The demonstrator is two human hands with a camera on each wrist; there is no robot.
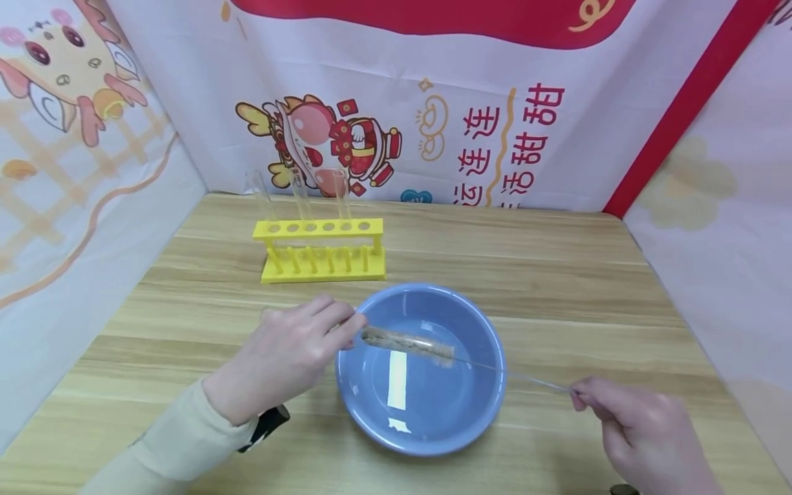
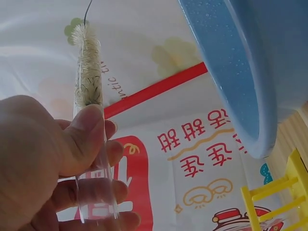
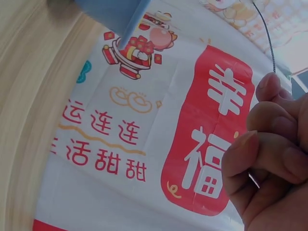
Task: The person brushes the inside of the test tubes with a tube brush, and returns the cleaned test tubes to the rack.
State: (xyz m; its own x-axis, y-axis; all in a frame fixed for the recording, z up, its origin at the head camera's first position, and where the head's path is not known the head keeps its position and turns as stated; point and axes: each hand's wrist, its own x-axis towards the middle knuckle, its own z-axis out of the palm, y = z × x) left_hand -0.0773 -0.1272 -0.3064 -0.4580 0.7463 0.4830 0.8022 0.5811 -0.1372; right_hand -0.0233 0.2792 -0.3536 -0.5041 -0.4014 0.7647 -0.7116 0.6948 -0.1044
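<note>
My left hand [image 1: 297,350] grips a clear glass test tube [image 2: 98,192] over the blue basin [image 1: 365,412], its open end towards the right. Inside the tube's mouth sits the pale bristle head of a test tube brush [image 2: 88,67], with some bristles poking out. From there the brush's thin wire handle [image 1: 538,380] runs to the right, past the basin's rim. My right hand [image 1: 643,426] pinches the wire near its end, with the fingers curled, as the right wrist view also shows.
Behind the basin stands a yellow test tube rack [image 1: 322,275] with several holes and pegs. Three clear test tubes [image 1: 301,199] rise from it. Printed cloth [image 1: 396,69] walls the wooden table [image 1: 557,275] at the back and both sides.
</note>
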